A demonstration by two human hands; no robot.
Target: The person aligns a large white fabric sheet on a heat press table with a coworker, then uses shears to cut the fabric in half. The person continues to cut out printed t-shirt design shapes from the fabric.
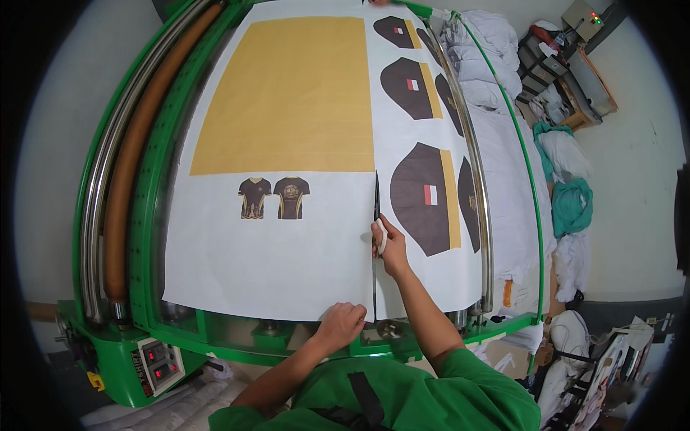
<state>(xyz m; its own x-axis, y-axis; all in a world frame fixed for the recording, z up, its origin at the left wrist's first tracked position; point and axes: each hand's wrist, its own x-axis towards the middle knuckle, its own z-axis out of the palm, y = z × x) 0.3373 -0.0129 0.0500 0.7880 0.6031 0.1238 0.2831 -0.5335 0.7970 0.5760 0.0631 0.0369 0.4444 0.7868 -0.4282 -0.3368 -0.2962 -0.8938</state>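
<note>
A large white printed paper (280, 258) lies over the machine, with a yellow rectangle (287, 93), two small dark shirt images (291, 197) and several dark sleeve shapes (420, 201). My right hand (388, 248) holds scissors (382, 237) with a white handle, their dark blades pointing away from me beside the sleeve shapes. A slit runs in the paper from its near edge up to the scissors. My left hand (343, 323) has curled fingers on the paper's near edge, left of that slit.
The green machine (158, 323) has a brown roller (129, 158) at left and a control panel (158, 363). Metal bars run along the right, beside white fabric piles (496, 215) and green bundles (571, 205). Another person's hand (377, 3) shows at the paper's far edge.
</note>
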